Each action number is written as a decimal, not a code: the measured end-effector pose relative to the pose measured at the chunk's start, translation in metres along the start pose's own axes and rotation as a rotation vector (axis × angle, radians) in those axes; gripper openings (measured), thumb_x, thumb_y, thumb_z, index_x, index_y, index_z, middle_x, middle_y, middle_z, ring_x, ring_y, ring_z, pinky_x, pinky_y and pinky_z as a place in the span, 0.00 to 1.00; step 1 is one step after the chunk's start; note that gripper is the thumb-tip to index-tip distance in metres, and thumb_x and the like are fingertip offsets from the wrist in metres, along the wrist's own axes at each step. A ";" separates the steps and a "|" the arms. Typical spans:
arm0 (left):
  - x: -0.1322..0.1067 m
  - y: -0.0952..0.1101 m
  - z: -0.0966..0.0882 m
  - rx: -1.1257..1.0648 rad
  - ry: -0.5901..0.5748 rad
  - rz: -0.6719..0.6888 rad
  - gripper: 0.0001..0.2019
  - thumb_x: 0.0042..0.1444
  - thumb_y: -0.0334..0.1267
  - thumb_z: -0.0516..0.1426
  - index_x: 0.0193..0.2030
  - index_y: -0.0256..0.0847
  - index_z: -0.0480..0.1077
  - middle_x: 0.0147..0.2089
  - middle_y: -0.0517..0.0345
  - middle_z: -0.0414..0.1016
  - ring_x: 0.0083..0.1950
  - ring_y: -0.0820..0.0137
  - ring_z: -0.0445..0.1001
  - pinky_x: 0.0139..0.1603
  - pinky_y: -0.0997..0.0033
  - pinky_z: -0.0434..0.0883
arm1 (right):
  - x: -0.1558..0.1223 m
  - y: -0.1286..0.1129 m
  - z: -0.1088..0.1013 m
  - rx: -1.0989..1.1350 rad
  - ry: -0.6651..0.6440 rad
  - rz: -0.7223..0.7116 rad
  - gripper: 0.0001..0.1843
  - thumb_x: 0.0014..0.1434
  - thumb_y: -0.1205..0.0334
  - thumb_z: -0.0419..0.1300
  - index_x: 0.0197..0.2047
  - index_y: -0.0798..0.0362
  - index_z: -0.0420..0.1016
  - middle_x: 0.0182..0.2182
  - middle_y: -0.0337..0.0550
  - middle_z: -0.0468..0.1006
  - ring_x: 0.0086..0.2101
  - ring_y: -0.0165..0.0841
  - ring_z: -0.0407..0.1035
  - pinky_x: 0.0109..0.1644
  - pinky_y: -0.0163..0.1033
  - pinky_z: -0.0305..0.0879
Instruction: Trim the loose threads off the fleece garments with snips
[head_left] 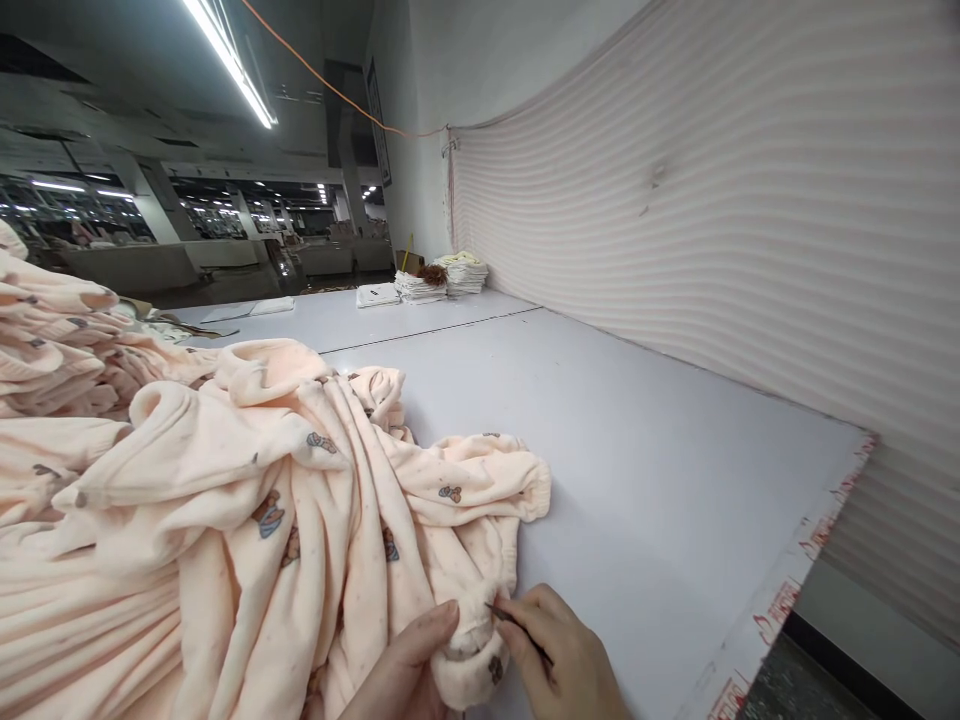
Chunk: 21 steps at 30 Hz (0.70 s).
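A heap of peach fleece garments (247,500) printed with small bears lies on the white table (637,450). At the bottom edge my left hand (409,665) pinches a rolled hem of the top garment, thumb pressed on the cloth. Just to its right, my right hand (559,655) grips a thin dark pointed tool (514,622), whose tip touches the same hem. Both hands are cut off by the frame's lower edge.
More peach garments are stacked at the far left (52,340). Folded white stacks (442,278) sit at the table's far end. A ribbed pale curtain (712,200) lines the right side. The table's printed edge (787,590) runs at lower right.
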<state>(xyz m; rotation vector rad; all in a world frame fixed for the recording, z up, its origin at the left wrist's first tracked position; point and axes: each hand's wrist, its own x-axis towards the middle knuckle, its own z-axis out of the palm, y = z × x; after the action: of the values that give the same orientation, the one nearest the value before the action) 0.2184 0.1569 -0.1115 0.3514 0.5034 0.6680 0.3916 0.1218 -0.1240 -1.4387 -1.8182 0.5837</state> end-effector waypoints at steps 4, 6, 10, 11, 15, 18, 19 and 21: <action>0.002 -0.003 -0.006 0.012 0.075 0.005 0.10 0.52 0.37 0.63 0.40 0.35 0.76 0.37 0.50 0.79 0.39 0.63 0.76 0.45 0.66 0.67 | 0.001 0.001 -0.003 -0.060 -0.048 -0.018 0.16 0.61 0.61 0.56 0.52 0.48 0.72 0.37 0.42 0.75 0.36 0.32 0.74 0.39 0.30 0.69; 0.004 -0.005 -0.007 0.008 0.104 0.020 0.06 0.51 0.34 0.63 0.37 0.35 0.76 0.32 0.54 0.77 0.35 0.68 0.75 0.43 0.70 0.66 | 0.000 0.000 -0.002 -0.125 -0.025 -0.019 0.16 0.61 0.61 0.55 0.52 0.48 0.73 0.37 0.43 0.76 0.35 0.33 0.74 0.38 0.31 0.69; 0.006 -0.007 -0.010 0.019 0.082 0.042 0.06 0.50 0.33 0.65 0.33 0.32 0.76 0.31 0.53 0.76 0.35 0.70 0.74 0.40 0.74 0.65 | -0.001 0.002 0.003 -0.056 0.025 0.023 0.14 0.64 0.60 0.50 0.45 0.48 0.76 0.34 0.42 0.75 0.34 0.33 0.74 0.37 0.32 0.68; 0.007 -0.008 -0.011 0.029 0.079 0.027 0.07 0.50 0.34 0.65 0.33 0.32 0.75 0.31 0.52 0.76 0.35 0.70 0.73 0.39 0.74 0.65 | 0.000 0.003 0.004 -0.013 0.024 0.033 0.14 0.64 0.60 0.51 0.44 0.48 0.77 0.33 0.42 0.75 0.34 0.33 0.74 0.38 0.32 0.68; 0.008 -0.009 -0.016 0.035 0.105 0.003 0.08 0.49 0.35 0.66 0.34 0.33 0.75 0.30 0.53 0.75 0.33 0.71 0.73 0.39 0.73 0.65 | 0.001 0.004 0.002 0.042 0.044 0.050 0.12 0.61 0.59 0.55 0.44 0.49 0.77 0.34 0.42 0.75 0.35 0.33 0.73 0.38 0.32 0.67; 0.010 -0.011 -0.020 0.062 0.101 0.027 0.11 0.47 0.36 0.66 0.35 0.32 0.75 0.30 0.53 0.74 0.34 0.70 0.72 0.39 0.73 0.65 | 0.003 0.000 0.002 0.089 0.049 0.076 0.13 0.63 0.61 0.51 0.41 0.50 0.78 0.33 0.42 0.75 0.35 0.32 0.73 0.39 0.32 0.66; 0.011 -0.011 -0.021 0.076 0.100 0.023 0.11 0.47 0.37 0.66 0.34 0.32 0.75 0.29 0.54 0.73 0.33 0.70 0.72 0.38 0.73 0.64 | 0.003 -0.001 0.003 0.119 0.061 0.090 0.12 0.62 0.61 0.53 0.41 0.50 0.77 0.34 0.43 0.75 0.35 0.33 0.73 0.40 0.32 0.66; 0.013 -0.011 -0.025 0.115 0.109 0.012 0.11 0.46 0.40 0.66 0.31 0.35 0.74 0.28 0.56 0.72 0.31 0.70 0.71 0.36 0.73 0.64 | 0.006 -0.004 0.007 0.172 0.089 0.107 0.13 0.56 0.63 0.58 0.46 0.51 0.74 0.37 0.42 0.76 0.38 0.33 0.72 0.42 0.33 0.67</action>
<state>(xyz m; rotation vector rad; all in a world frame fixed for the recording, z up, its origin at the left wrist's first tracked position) 0.2192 0.1611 -0.1415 0.4280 0.6461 0.6738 0.3827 0.1268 -0.1238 -1.4282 -1.5893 0.7008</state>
